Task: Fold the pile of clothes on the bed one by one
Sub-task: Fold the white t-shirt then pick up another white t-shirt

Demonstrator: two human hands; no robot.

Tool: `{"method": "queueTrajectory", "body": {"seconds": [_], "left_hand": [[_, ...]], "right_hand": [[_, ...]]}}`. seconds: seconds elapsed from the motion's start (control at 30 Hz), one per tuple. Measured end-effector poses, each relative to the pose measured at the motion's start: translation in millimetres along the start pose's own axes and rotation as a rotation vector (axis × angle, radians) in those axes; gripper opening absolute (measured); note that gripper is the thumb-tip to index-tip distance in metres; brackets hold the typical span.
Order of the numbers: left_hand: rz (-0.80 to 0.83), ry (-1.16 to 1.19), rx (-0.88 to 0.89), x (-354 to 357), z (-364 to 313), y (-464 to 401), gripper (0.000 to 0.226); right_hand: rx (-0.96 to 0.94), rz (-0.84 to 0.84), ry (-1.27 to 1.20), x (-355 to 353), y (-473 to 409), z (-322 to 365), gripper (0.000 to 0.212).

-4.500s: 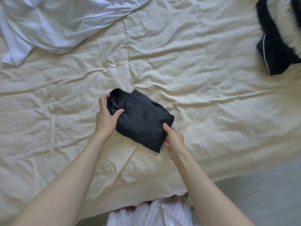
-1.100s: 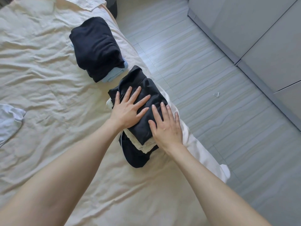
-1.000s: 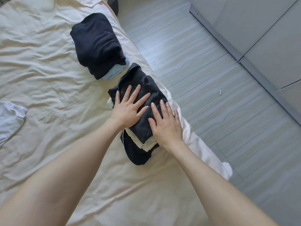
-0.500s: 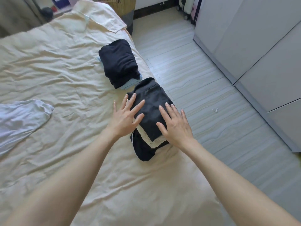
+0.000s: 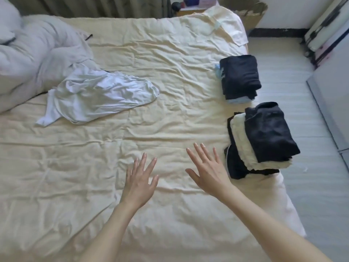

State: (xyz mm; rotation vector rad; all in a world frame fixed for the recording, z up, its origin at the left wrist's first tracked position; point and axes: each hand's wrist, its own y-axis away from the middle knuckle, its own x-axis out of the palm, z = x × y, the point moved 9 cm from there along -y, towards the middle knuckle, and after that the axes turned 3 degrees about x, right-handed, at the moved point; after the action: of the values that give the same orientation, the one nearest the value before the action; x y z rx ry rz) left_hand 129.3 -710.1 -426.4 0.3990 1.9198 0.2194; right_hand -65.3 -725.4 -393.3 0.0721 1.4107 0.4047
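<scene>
A stack of folded clothes [image 5: 264, 137], dark on top with a cream layer under it, sits at the bed's right edge. A second folded dark stack [image 5: 239, 76] with a light blue piece beneath lies further back. An unfolded white garment [image 5: 102, 95] is spread on the left of the cream sheet [image 5: 151, 53]. My left hand [image 5: 139, 182] and my right hand [image 5: 207, 171] hover over the sheet with fingers straight and spread, holding nothing, left of the near stack.
A bunched white duvet [image 5: 37, 53] fills the far left corner. The grey floor [image 5: 311, 129] runs along the right of the bed, with cabinet fronts [image 5: 338, 95] beyond. A basket [image 5: 251, 10] stands past the bed's far corner.
Both hands lifted off the near folded stack and moved left over the bare sheet. The view swung left, bringing the white garment and duvet into sight.
</scene>
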Motion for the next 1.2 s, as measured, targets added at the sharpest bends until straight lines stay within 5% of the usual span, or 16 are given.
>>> {"method": "queueTrajectory", "body": {"seconds": [0.27, 0.5, 0.7, 0.97, 1.2], "left_hand": [[-0.045, 0.044, -0.120, -60.1, 193.0, 36.7, 0.058], [-0.025, 0.067, -0.247, -86.7, 330.7, 29.2, 0.057], [0.096, 0.067, -0.245, -56.0, 386.4, -30.5, 0.061], [0.314, 0.077, -0.362, 23.1, 446.6, -122.3, 0.100], [0.262, -0.059, -0.388, 46.0, 458.7, -133.6, 0.108]], "right_hand": [[-0.129, 0.079, 0.057, 36.6, -83.7, 187.0, 0.062], [-0.083, 0.091, 0.058, 49.9, -179.4, 281.6, 0.059], [-0.109, 0.097, 0.155, 68.9, -263.2, 307.2, 0.057], [-0.133, 0.180, 0.267, 124.1, -371.5, 311.5, 0.059], [-0.111, 0.017, 0.281, 135.7, -451.4, 321.9, 0.062]]}}
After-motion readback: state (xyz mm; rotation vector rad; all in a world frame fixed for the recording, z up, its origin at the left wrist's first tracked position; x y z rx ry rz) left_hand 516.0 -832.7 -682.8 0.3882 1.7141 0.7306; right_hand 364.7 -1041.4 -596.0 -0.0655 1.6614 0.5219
